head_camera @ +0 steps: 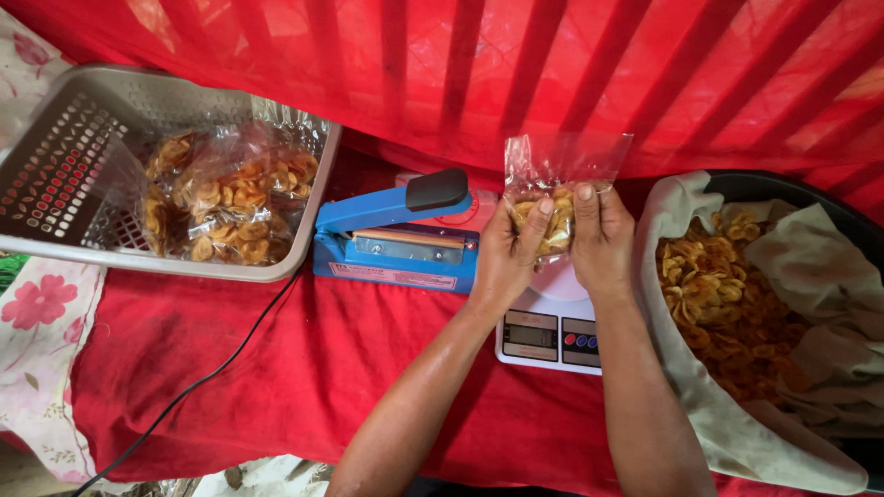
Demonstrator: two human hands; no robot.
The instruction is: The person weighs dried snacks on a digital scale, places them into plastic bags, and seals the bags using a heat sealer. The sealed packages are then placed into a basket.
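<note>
Both of my hands hold a small clear plastic bag point(558, 170) partly filled with yellow banana chips, above a white digital kitchen scale point(549, 339). My left hand point(505, 256) grips the bag's left side with the thumb on the chips. My right hand point(602, 241) grips its right side. The bag's empty top stands upright and open above my fingers. A blue impulse heat sealer point(394, 241) with a black handle knob lies just left of my left hand.
A grey perforated plastic basket point(64, 156) at the left holds several sealed bags of chips point(230, 198). A dark tub lined with beige cloth point(686, 387) at the right holds loose chips point(723, 299). A black cable point(198, 387) crosses the red tablecloth point(304, 368).
</note>
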